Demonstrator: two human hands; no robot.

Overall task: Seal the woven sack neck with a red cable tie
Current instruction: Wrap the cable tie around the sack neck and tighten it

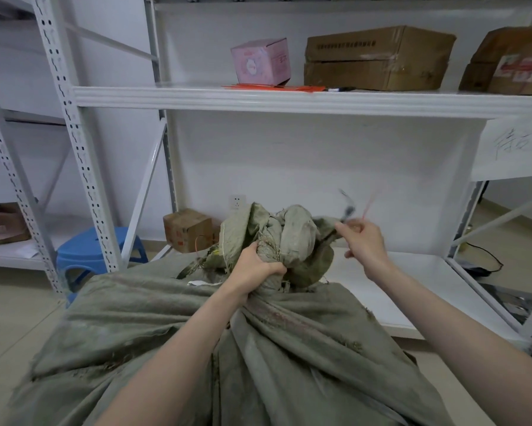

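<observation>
A large grey-green woven sack (289,348) stands in front of me, its top bunched into a twisted neck (271,281). My left hand (255,265) is closed tight around that neck, with the loose sack mouth flaring above the fist. To the right and slightly higher, my right hand (363,238) pinches a thin red cable tie (368,204) that points upward and is blurred by motion. A dark blurred object also sticks up from those fingers; I cannot tell what it is. The tie is apart from the neck.
White metal shelving (289,98) stands behind the sack, with a pink box (261,61), cardboard boxes (378,58) and more red ties (277,87) on the upper shelf. A small carton (188,230) sits behind the sack, a blue stool (89,253) at left, cables at right.
</observation>
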